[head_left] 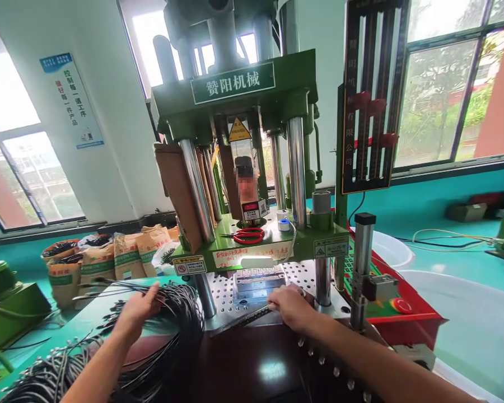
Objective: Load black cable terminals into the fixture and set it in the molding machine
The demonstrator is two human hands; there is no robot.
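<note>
My left hand [140, 308] is closed at the edge of a looped bundle of black cables [187, 305], pinching cable ends that stick out to the left. More black cables [54, 369] with small metal ends lie at the lower left. My right hand [292, 307] is closed at the front of a green press [239, 240], its fingers at the end of a narrow dark strip with small marks or holes [254, 317]. Just beyond that hand, a metal mould block [256, 288] rests on the perforated plate [304, 277]. The right fingertips are partly hidden.
Red-handled scissors [248, 235] and a blue-and-white tape roll [284, 225] lie on the press ledge. Steel pillars [296, 173] flank the opening. A red control box [420, 313] and white tubs [466, 313] stand right; sacks [128, 254] stand left. A capped person [246, 168] shows between the pillars.
</note>
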